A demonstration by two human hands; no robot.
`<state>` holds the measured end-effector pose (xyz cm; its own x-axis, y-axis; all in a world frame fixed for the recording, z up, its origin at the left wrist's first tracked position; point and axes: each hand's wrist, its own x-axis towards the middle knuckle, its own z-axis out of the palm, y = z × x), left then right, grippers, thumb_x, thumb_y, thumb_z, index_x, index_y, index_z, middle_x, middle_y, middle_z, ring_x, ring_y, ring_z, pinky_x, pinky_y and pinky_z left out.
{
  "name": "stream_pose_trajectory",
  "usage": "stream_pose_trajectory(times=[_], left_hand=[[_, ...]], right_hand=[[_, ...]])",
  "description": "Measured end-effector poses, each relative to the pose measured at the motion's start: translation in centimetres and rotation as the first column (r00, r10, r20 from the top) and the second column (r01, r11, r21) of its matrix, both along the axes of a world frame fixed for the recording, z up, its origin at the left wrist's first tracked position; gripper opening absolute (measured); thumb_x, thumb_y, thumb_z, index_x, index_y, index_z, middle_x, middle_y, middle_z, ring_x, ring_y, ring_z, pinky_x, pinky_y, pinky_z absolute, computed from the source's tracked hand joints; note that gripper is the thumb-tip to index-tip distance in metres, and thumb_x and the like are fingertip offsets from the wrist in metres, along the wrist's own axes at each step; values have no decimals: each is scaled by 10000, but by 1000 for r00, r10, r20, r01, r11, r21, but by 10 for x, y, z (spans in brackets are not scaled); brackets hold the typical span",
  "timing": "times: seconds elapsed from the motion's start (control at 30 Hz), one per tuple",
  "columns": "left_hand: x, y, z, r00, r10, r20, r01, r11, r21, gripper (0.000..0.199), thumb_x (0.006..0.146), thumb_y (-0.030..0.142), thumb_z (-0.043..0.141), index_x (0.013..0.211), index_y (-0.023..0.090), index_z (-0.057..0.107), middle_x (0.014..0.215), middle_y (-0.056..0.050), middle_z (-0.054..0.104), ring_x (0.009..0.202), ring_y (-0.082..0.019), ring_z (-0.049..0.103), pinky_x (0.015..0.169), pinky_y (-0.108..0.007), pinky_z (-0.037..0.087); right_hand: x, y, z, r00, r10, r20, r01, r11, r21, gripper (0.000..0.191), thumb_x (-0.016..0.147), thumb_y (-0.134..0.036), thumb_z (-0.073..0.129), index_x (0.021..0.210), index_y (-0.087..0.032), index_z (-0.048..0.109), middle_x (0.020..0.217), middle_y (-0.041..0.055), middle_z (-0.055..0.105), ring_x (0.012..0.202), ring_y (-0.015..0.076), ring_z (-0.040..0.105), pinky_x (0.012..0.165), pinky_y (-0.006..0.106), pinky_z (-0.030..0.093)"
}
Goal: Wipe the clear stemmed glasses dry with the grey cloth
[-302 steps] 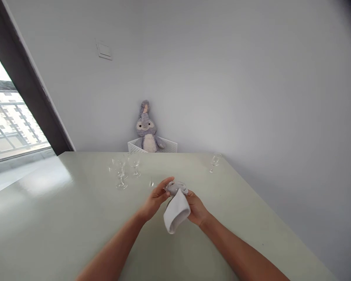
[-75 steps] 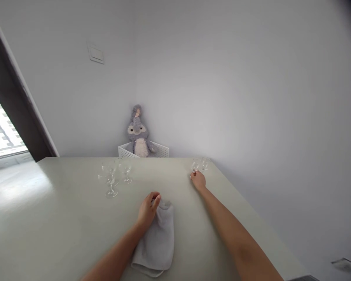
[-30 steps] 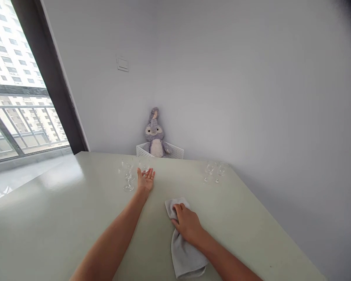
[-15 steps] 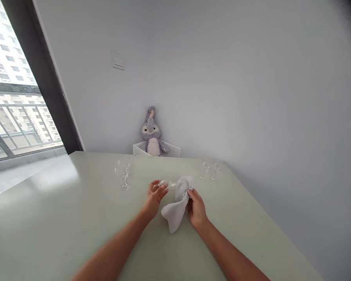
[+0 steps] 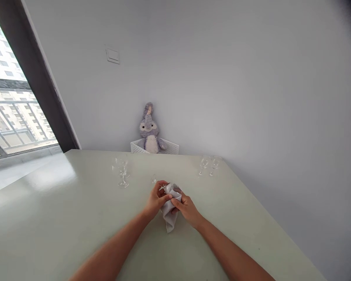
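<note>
Over the middle of the table, a small clear stemmed glass lies tilted between my hands. Closed around its bowl is my left hand; the base points away to the left. My right hand grips a light grey cloth, pressing it at the bowl's mouth. Part of the cloth shows whitish through the glass, and its loose end hangs down below my fingers. How deep the cloth sits in the bowl is partly hidden by my fingers.
Several clear stemmed glasses stand on the table to the left. Two more glasses stand at the back right. Behind the table's far edge, a plush toy sits in a white basket against the wall.
My right hand has brought the cloth leftward to the glass, and my hands now meet there. The glass has turned, its base now pointing left. The view has shifted slightly.
</note>
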<state>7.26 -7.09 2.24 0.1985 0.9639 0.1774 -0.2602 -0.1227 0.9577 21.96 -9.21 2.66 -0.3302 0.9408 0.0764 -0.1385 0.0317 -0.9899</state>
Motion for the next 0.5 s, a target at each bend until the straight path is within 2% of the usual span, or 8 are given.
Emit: stream_pose_trajectory(times=[0.1, 0.2, 0.3, 0.33, 0.4, 0.43, 0.5], left_hand=[[-2, -3, 5, 998, -34, -62, 36, 999, 20, 457, 638, 344, 660, 1026, 209, 460, 868, -36, 593, 774, -170, 574, 624, -254, 449], [-5, -4, 13, 991, -111, -73, 115, 992, 55, 491, 676, 373, 621, 1115, 206, 479, 952, -65, 595, 887, -193, 552, 747, -293, 438], [-5, -5, 16, 989, -144, -31, 146, 987, 67, 510, 695, 372, 602, 1161, 210, 475, 1015, -81, 584, 929, -206, 538, 791, -313, 427], [-5, -4, 16, 991, -129, -18, 130, 989, 64, 507, 695, 363, 604, 1162, 211, 475, 1005, -80, 587, 914, -202, 543, 784, -310, 431], [-4, -2, 13, 996, -88, -6, 88, 995, 47, 508, 695, 356, 606, 1163, 214, 467, 938, -61, 596, 837, -178, 558, 741, -294, 445], [-4, -1, 10, 997, -72, -15, 72, 997, 28, 500, 700, 367, 598, 1158, 214, 469, 883, -45, 597, 775, -159, 561, 704, -281, 453], [-5, 1, 7, 996, -57, -75, 55, 998, -27, 462, 726, 422, 549, 1126, 196, 499, 747, -16, 582, 636, -124, 542, 610, -256, 458]], right_hand=[[0, 1, -3, 987, 72, -147, -91, 988, -122, 320, 710, -426, 592, 893, -163, 598, 711, 17, 613, 620, 154, 589, 562, 290, 484], [2, 3, -4, 934, 53, -354, -150, 955, -254, 323, 736, -436, 565, 876, -145, 572, 634, 16, 610, 513, 131, 582, 532, 283, 483], [4, 3, -2, 914, 49, -404, -166, 952, -259, 311, 759, -436, 533, 875, -148, 555, 630, 17, 605, 500, 123, 572, 527, 275, 479], [3, 1, -1, 933, 76, -352, -163, 961, -223, 314, 764, -434, 525, 895, -150, 551, 648, 22, 608, 520, 132, 578, 542, 289, 482], [2, -3, 0, 988, 88, -129, -99, 991, -88, 314, 758, -421, 527, 939, -167, 554, 719, 36, 618, 602, 161, 592, 593, 321, 485], [1, -6, 0, 998, 53, 21, -53, 999, 14, 301, 751, -409, 533, 946, -182, 564, 766, 43, 623, 665, 178, 594, 634, 335, 481], [-1, -10, -1, 954, -87, 286, 17, 971, 237, 248, 739, -374, 539, 922, -214, 592, 841, 51, 624, 793, 207, 574, 724, 348, 457]])
